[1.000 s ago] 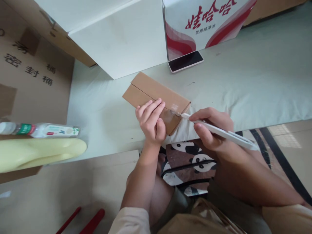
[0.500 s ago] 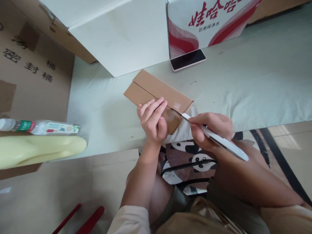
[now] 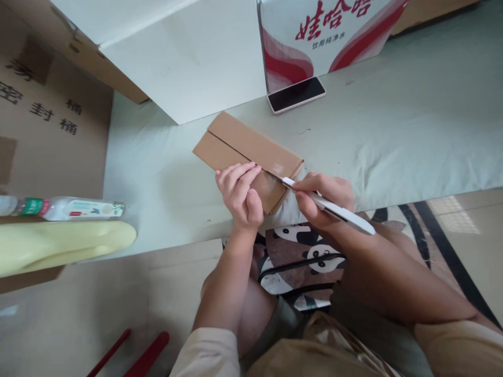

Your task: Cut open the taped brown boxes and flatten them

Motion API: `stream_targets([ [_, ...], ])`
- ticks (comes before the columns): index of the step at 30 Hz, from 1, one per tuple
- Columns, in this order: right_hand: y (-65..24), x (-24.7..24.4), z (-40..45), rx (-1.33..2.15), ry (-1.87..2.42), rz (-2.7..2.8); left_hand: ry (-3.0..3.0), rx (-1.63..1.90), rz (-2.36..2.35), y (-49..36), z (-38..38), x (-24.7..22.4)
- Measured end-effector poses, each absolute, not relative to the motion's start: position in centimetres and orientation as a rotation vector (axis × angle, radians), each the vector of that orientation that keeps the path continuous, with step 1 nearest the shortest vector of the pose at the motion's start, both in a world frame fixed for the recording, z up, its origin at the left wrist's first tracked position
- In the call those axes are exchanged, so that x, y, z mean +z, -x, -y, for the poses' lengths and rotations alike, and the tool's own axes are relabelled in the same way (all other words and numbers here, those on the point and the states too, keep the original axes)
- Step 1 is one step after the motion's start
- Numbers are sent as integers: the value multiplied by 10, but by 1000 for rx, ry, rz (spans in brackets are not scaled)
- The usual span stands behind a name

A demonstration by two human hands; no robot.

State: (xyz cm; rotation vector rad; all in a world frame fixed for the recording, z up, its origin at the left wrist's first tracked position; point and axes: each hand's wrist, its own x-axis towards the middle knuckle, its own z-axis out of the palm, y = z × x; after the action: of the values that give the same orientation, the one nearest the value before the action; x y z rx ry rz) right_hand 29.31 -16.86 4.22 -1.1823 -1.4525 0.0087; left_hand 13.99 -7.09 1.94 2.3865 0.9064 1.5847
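Note:
A flat brown cardboard box (image 3: 239,137) lies slanted on the cloth-covered table, a dark seam running along its top and a bit of clear tape near its right end. My left hand (image 3: 240,192) holds it at the near side, fingers bent over the top and thumb toward me. In my right hand (image 3: 324,196) is a white utility knife (image 3: 346,217), gripped between thumb and fingers. Its thin blade meets the seam at the taped end, just right of my left fingertips. How deep the blade sits cannot be made out.
A phone (image 3: 296,95) lies before a red-and-white water carton (image 3: 322,42). Beside that stands a large white box (image 3: 188,68). On the left are a printed brown carton (image 3: 51,141), a plastic bottle (image 3: 78,208) and a pale yellow object (image 3: 78,238). The table's front edge runs below my hands.
My right hand has moved left with the knife, and the blade has slid along the seam toward my left fingers. My left hand stays on the box. The whole view has shifted slightly.

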Motion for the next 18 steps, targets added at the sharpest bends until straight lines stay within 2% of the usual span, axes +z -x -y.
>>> stream_targets([
  [8,-294,48,175,-214,1121,1434,-2371,1502,-793,-145,81,23],
  [18,-307,75,197,-175,1133,1623,-2468,1385,-841,-148,89,25],
])
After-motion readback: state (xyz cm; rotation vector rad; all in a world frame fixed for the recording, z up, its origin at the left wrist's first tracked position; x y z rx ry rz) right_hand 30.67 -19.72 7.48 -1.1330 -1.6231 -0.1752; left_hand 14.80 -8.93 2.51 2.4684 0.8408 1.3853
